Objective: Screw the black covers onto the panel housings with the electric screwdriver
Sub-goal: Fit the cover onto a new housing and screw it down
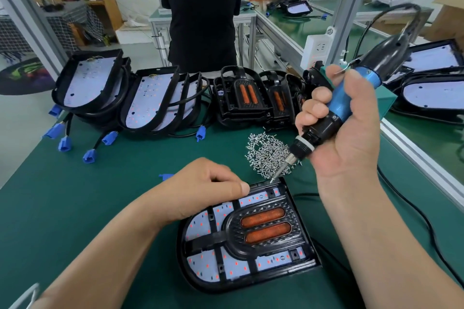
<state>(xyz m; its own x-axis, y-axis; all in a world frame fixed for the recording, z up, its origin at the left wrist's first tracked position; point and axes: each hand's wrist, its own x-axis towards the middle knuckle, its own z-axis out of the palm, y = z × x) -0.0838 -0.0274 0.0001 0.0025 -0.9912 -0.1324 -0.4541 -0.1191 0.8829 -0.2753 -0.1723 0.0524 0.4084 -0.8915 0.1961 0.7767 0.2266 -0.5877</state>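
A panel housing (pixel 296 272) lies on the green mat in front of me, with a black cover (pixel 263 227) with two orange lenses seated on it. My left hand (pixel 200 190) rests on the housing's far left edge, fingers curled, thumb on the rim. My right hand (pixel 346 133) grips the blue and black electric screwdriver (pixel 351 98). Its bit tip (pixel 273 179) carries a small screw just above the housing's far corner. A pile of silver screws (pixel 266 150) lies just beyond the housing.
Stacked open housings (pixel 125 93) with blue connectors (pixel 64 143) and stacked black covers (pixel 246 98) line the back of the mat. More housings (pixel 431 93) sit at right. A person in black (pixel 200 22) stands behind the bench. The screwdriver's cable (pixel 421 213) trails right.
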